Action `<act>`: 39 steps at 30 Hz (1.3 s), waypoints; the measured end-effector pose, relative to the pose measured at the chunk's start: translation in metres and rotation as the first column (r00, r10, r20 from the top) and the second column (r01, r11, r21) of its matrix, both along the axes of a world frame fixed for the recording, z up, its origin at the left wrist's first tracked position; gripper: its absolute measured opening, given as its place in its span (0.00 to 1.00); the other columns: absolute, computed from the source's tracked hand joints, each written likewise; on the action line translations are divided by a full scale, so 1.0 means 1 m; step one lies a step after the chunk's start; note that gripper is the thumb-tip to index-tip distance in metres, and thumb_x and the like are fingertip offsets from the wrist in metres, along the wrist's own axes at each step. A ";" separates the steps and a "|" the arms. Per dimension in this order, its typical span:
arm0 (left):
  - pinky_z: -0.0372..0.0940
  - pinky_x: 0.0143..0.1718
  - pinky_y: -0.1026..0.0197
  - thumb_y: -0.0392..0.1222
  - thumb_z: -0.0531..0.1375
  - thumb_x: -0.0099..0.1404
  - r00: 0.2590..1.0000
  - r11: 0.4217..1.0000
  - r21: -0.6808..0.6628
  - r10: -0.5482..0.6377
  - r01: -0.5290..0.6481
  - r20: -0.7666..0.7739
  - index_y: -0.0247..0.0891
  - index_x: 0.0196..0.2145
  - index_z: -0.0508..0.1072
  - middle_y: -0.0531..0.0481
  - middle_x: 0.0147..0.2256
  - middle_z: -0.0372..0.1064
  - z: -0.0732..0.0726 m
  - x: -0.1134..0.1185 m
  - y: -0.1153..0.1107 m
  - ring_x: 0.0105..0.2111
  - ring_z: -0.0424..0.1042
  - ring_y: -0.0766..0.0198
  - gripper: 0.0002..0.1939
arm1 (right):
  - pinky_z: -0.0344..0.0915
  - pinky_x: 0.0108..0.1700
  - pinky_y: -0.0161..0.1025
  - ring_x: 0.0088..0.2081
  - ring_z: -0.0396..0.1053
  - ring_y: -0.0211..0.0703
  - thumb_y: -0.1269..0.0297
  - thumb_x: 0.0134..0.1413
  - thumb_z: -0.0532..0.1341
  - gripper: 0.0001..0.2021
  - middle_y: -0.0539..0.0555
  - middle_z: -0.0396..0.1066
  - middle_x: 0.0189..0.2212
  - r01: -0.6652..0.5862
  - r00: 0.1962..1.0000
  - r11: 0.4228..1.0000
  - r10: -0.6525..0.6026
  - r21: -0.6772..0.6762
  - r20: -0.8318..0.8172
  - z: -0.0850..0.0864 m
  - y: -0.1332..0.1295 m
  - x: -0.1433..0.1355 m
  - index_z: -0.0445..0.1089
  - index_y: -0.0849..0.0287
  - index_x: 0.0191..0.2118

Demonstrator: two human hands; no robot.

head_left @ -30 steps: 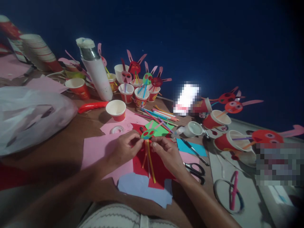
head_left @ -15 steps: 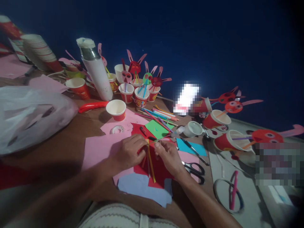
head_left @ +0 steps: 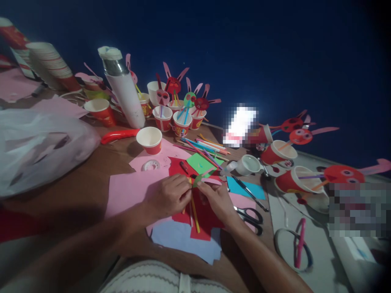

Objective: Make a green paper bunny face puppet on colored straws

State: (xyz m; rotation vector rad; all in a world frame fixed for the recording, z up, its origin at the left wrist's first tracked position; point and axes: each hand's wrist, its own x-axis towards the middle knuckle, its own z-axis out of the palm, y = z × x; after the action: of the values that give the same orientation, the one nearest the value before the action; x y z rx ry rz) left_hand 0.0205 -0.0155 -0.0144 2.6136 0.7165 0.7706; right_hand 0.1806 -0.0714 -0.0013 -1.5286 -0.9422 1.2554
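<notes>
My left hand (head_left: 168,197) and my right hand (head_left: 215,199) meet over a red paper sheet (head_left: 204,215), both pinching a small green paper face with pink ears (head_left: 201,179) that lies tilted nearly flat. Thin yellow and orange straws (head_left: 194,213) hang down from it between the hands. A pink sheet (head_left: 125,191) lies under my left wrist and a pale blue sheet (head_left: 183,242) at the near edge.
Black scissors (head_left: 250,217) lie right of my right hand. Coloured straws (head_left: 204,148), a glue bottle (head_left: 233,165), an empty red cup (head_left: 149,140), a white flask (head_left: 124,87), cups with bunny faces (head_left: 180,101), stacked cups (head_left: 50,67) and a plastic bag (head_left: 36,146) surround the table (head_left: 76,191).
The green face, held upright facing me a second ago, has been tipped down and away. Both hands have lowered slightly toward the red sheet.
</notes>
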 end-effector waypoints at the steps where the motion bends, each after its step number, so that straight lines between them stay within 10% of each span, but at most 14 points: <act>1: 0.58 0.34 0.59 0.34 0.52 0.62 1.000 0.999 -0.032 -0.003 0.003 0.006 0.38 0.28 0.68 0.46 0.28 0.67 0.000 -0.001 0.000 0.31 0.66 0.60 0.08 | 0.53 0.22 0.33 0.18 0.56 0.33 0.55 0.50 0.60 0.18 0.46 0.60 0.14 0.005 1.000 1.000 -0.005 -0.007 -0.006 -0.002 0.000 0.001 0.63 0.60 0.16; 11: 0.52 0.24 0.62 0.54 0.55 0.60 0.910 0.889 -0.278 0.275 -0.363 -0.309 0.41 0.25 0.68 0.52 0.23 0.67 0.007 -0.006 0.019 0.22 0.64 0.64 0.15 | 0.57 0.24 0.33 0.20 0.60 0.34 0.55 0.48 0.61 0.16 0.48 0.63 0.16 0.053 0.993 0.998 -0.049 0.030 -0.103 -0.009 0.002 0.015 0.66 0.61 0.18; 18: 0.53 0.25 0.61 0.46 0.59 0.53 0.855 0.875 -0.279 0.240 -0.396 -0.459 0.43 0.28 0.71 0.50 0.27 0.71 0.002 0.010 0.016 0.27 0.69 0.57 0.06 | 0.56 0.24 0.33 0.20 0.60 0.33 0.54 0.47 0.62 0.16 0.47 0.63 0.16 0.044 0.988 0.998 -0.036 0.052 -0.147 -0.004 -0.001 0.019 0.66 0.61 0.19; 27: 0.56 0.22 0.65 0.42 0.57 0.53 0.919 0.813 -0.473 0.178 -0.339 -0.352 0.40 0.27 0.68 0.54 0.24 0.68 0.009 0.017 0.018 0.24 0.67 0.64 0.04 | 0.58 0.24 0.33 0.19 0.60 0.32 0.54 0.45 0.63 0.16 0.48 0.64 0.16 0.005 0.989 1.000 -0.001 0.028 -0.151 0.006 -0.012 0.023 0.67 0.62 0.19; 35: 0.59 0.22 0.68 0.40 0.57 0.56 0.958 0.742 -0.620 0.282 -0.255 -0.057 0.37 0.27 0.60 0.55 0.23 0.66 0.062 0.004 0.018 0.21 0.65 0.69 0.07 | 0.54 0.21 0.31 0.17 0.60 0.31 0.51 0.46 0.63 0.18 0.49 0.66 0.17 -0.021 0.983 0.999 0.013 -0.044 -0.181 -0.003 -0.027 0.023 0.67 0.62 0.21; 39: 0.62 0.29 0.66 0.38 0.57 0.58 0.978 0.922 -0.342 0.207 -0.183 0.035 0.36 0.28 0.64 0.52 0.29 0.68 0.070 -0.012 0.021 0.28 0.68 0.67 0.04 | 0.52 0.19 0.30 0.16 0.59 0.30 0.50 0.48 0.62 0.19 0.48 0.65 0.17 -0.075 0.980 0.994 0.058 -0.083 -0.188 -0.007 -0.033 0.019 0.67 0.63 0.21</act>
State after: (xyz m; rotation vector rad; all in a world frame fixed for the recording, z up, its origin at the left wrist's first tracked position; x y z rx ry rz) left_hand 0.0084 0.0056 0.0557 2.2189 1.0038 0.7180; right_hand 0.2000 -0.1042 -0.0087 -1.4292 -0.8311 1.4778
